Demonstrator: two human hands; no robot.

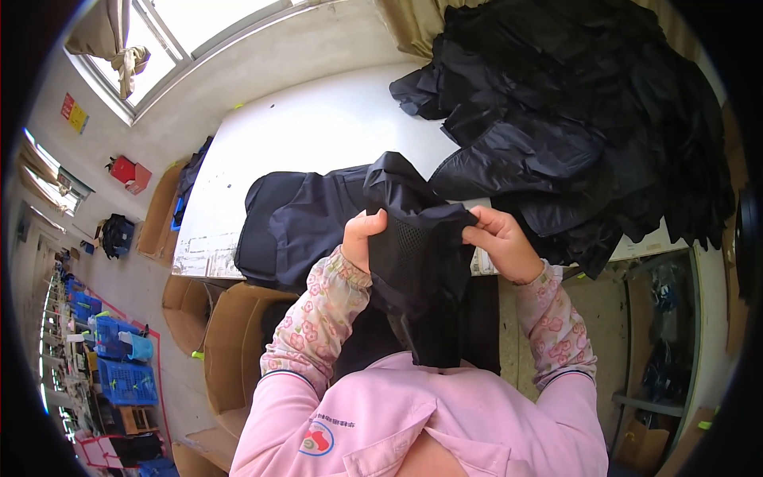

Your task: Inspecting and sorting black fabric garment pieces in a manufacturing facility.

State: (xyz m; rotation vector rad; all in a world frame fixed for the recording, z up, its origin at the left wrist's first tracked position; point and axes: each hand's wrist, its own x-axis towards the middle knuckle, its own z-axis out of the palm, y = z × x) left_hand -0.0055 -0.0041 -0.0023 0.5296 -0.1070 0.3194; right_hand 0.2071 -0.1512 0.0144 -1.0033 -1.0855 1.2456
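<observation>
A black garment piece with a mesh panel (413, 246) hangs between my two hands, over the near edge of the white table (310, 127). My left hand (366, 241) grips its left side, thumb up and fingers hidden behind the cloth. At its upper right edge, my right hand (499, 241) pinches the fabric between thumb and fingers. The lower end of the piece drapes down toward my lap. Just left of it, a dark folded garment (298, 222) lies flat on the table.
A large heap of black garments (572, 119) covers the table's right side. Open cardboard boxes (238, 342) stand on the floor at the near left, with blue plastic baskets (127, 381) farther left. A window (171, 36) is beyond the table. Shelving (660, 350) stands at the right.
</observation>
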